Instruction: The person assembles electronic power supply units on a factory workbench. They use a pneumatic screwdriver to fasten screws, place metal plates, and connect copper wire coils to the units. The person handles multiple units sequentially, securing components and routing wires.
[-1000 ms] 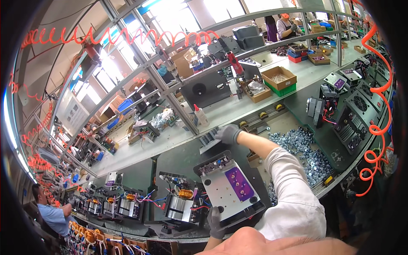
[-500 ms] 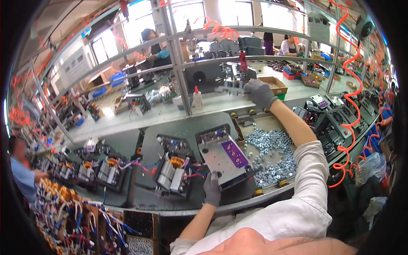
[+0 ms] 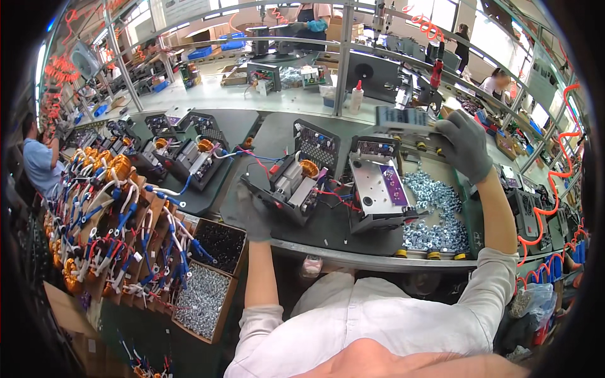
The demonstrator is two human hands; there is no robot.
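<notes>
My gloved right hand (image 3: 465, 146) is closed on one end of a flat grey rectangular part (image 3: 402, 118), held raised at the far side of the bench. Below that part lies a black-framed unit (image 3: 372, 183) with a silver plate and a purple board. My gloved left hand (image 3: 253, 214) is at the near left edge of another black unit (image 3: 293, 186), which has a copper coil and silver blocks. Its fingers are blurred and partly hidden by the unit's edge, so their grip is unclear. Red and blue wires (image 3: 328, 194) run between the two units.
Loose metal nuts (image 3: 435, 233) fill a tray at right. More units (image 3: 195, 157) stand to the left. Coils with cables (image 3: 120, 170) hang at near left, beside boxes of silver screws (image 3: 205, 299) and black screws (image 3: 217, 242). A red screwdriver (image 3: 436, 74) hangs above; a white bottle (image 3: 357, 97) stands behind.
The view has swung left and down. My left hand has left the plated unit and moved to the coil unit on its left. My right hand still holds the grey part, now nearer the units.
</notes>
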